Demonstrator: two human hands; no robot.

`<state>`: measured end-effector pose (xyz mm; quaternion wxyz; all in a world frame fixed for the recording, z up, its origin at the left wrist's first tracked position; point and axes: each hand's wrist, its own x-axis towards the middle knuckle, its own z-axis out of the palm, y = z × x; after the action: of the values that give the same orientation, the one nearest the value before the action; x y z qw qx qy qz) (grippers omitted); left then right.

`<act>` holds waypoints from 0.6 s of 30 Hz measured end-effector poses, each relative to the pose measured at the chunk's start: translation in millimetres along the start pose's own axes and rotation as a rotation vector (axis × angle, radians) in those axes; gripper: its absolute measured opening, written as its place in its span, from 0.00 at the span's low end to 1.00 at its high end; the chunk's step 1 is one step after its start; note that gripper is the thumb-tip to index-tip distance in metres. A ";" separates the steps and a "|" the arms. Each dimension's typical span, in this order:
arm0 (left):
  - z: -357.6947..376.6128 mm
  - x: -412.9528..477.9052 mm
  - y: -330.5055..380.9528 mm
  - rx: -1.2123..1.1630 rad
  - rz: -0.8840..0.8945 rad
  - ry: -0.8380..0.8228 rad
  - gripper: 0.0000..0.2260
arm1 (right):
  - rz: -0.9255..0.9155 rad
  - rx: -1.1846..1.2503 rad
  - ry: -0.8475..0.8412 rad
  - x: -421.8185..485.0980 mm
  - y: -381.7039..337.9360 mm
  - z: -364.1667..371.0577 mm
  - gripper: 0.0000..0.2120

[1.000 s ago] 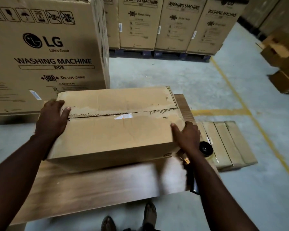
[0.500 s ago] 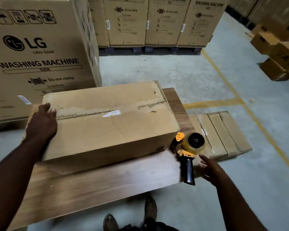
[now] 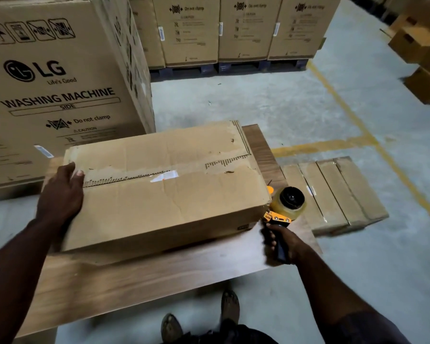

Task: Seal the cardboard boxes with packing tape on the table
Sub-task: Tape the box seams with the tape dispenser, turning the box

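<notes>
Dispenser handle (image 3: 281, 255) now gripped by right hand (image 3: 284, 240).

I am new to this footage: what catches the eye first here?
The long cardboard box lies across the wooden table, its top seam torn, with the left grip resting on its left end. At its right end the right grip holds a yellow tape dispenser. A big LG washing machine carton stands behind.
</notes>
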<state>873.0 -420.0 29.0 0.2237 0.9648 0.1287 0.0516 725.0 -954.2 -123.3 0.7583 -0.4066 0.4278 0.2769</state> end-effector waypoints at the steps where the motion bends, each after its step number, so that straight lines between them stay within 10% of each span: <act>1: 0.4 -1.3 0.0 0.001 0.005 0.004 0.24 | -0.018 0.006 0.007 2.2 -11.1 -1.6 0.13; 18: -3.0 -53.2 75.5 -0.034 -0.102 0.082 0.22 | -0.659 -0.248 0.102 -94.1 -199.9 77.0 0.12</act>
<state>838.3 -498.6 63.0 0.2370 0.9500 0.1860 0.0819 865.9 -998.4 58.3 0.7295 -0.6249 0.2742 0.0466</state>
